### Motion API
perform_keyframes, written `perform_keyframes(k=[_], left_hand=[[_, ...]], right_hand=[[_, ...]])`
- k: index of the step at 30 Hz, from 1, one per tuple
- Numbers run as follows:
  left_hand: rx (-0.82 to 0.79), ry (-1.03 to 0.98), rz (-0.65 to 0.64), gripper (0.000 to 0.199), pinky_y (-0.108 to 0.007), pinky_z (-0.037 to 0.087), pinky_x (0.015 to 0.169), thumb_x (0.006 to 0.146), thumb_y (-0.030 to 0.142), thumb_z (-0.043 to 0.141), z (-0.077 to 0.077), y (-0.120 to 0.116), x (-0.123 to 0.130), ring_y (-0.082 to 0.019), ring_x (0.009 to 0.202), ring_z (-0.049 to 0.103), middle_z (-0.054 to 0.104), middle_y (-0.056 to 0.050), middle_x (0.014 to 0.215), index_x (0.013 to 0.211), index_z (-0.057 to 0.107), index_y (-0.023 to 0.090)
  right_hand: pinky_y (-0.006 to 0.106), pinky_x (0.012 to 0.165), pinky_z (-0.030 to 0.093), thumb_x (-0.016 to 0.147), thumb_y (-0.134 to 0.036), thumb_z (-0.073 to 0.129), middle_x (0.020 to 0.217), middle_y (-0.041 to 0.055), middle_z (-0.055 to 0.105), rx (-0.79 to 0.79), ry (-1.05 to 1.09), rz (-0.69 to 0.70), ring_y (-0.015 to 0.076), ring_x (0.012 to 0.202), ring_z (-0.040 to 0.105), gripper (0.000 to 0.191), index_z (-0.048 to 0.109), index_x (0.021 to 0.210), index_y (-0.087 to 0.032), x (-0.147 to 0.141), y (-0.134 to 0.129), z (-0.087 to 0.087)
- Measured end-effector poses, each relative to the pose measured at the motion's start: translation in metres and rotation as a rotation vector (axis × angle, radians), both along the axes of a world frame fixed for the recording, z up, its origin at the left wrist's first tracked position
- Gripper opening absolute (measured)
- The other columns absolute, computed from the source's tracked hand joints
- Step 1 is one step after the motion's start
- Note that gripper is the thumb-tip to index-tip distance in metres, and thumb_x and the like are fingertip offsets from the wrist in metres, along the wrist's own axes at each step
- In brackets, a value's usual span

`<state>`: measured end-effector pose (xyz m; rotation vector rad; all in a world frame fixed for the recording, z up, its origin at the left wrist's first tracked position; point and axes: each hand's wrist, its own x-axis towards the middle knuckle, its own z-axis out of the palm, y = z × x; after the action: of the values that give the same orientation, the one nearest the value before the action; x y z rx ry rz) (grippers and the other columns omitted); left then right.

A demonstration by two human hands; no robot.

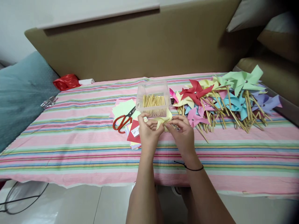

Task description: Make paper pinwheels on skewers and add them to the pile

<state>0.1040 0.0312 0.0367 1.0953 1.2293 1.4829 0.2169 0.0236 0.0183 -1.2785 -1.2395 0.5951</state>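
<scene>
Yellow paper piece (167,117) sits between both hands, just in front of the stick tub. Left hand (149,129) pinches its near-left part, thumb against fingers; right hand (182,132) pinches it near the middle, thumb to forefinger. Exact fold hidden by fingers.

Counts: 1 clear tub (149,86), holding sticks (153,102), too many to count. 1 pair of scissors (128,116), left of tub, over pale green paper (123,108). 1 small white card (135,131) on red paper (133,125). Pinwheels (195,92) heaped on right: ten-plus, overlap blocks exact count.

Surface: striped cloth (70,137) over sofa seat, brown backrest (130,46) behind, teal cushion (22,93) at left end, pale tile floor (112,203) below.
</scene>
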Motion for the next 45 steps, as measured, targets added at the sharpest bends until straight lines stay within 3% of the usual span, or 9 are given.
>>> perform_keyframes(k=[5,10,14,18,24,32,45], left_hand=[[-0.017,-0.056,-0.024,0.054,-0.019,0.048,0.056,0.063,0.017,0.072,0.004,-0.001,0.000,-0.011,0.055,0.064,0.063,0.006,0.066,0.100,0.033,0.025],[-0.023,-0.075,-0.033,0.055,-0.019,0.048,0.054,0.061,0.017,0.073,0.004,0.000,0.001,-0.011,0.055,0.063,0.063,0.007,0.065,0.099,0.034,0.025],[-0.030,-0.086,-0.062,0.056,-0.019,0.048,0.055,0.060,0.017,0.073,0.005,0.001,-0.001,-0.010,0.053,0.062,0.064,0.007,0.065,0.098,0.033,0.025],[-0.036,-0.096,-0.079,0.058,-0.018,0.047,0.055,0.059,0.016,0.074,0.005,0.001,-0.003,-0.009,0.054,0.061,0.063,0.007,0.064,0.099,0.033,0.025],[-0.003,-0.099,-0.111,0.055,-0.016,0.047,0.053,0.062,0.016,0.073,0.001,0.002,-0.002,-0.007,0.051,0.058,0.062,0.008,0.063,0.099,0.034,0.025],[0.005,-0.092,-0.099,0.058,-0.017,0.047,0.054,0.060,0.017,0.075,0.001,0.002,-0.002,-0.009,0.055,0.061,0.064,0.007,0.067,0.100,0.034,0.025],[-0.017,-0.096,-0.112,0.057,-0.017,0.045,0.054,0.058,0.012,0.073,0.004,-0.001,-0.002,-0.010,0.054,0.061,0.064,0.007,0.063,0.098,0.034,0.025]], right_hand=[[0.037,0.084,0.050,0.075,-0.029,0.069,0.112,0.0074,0.057,-0.030,0.043,0.059,0.0249,0.110,0.056,0.006,0.070,0.072,-0.023,0.004,0.001,0.003],[0.039,0.086,0.051,0.071,-0.028,0.072,0.104,0.0073,0.059,0.006,0.126,0.089,0.0252,0.106,0.059,0.011,0.065,0.071,-0.021,0.004,0.003,0.000],[0.031,0.067,0.057,0.064,-0.027,0.077,0.109,0.0039,0.058,-0.020,0.365,0.119,0.0158,0.080,0.065,0.040,0.046,0.089,-0.025,0.002,0.004,-0.001],[0.033,0.068,0.058,0.063,-0.024,0.078,0.098,0.0027,0.066,-0.049,0.487,0.207,0.0174,0.079,0.068,0.059,0.036,0.104,-0.028,0.003,0.002,0.004],[0.039,0.072,0.060,0.065,-0.024,0.078,0.085,0.0016,0.072,-0.107,0.521,0.237,0.0217,0.079,0.072,0.063,0.037,0.113,-0.028,0.006,-0.001,0.010],[0.032,0.066,0.060,0.064,-0.021,0.079,0.079,-0.0005,0.072,-0.090,0.534,0.225,0.0186,0.074,0.071,0.064,0.040,0.114,-0.027,0.008,-0.002,0.011],[0.035,0.066,0.060,0.063,-0.026,0.081,0.075,-0.0037,0.068,-0.120,0.510,0.239,0.0193,0.069,0.070,0.066,0.038,0.111,-0.028,0.008,-0.001,0.010]])
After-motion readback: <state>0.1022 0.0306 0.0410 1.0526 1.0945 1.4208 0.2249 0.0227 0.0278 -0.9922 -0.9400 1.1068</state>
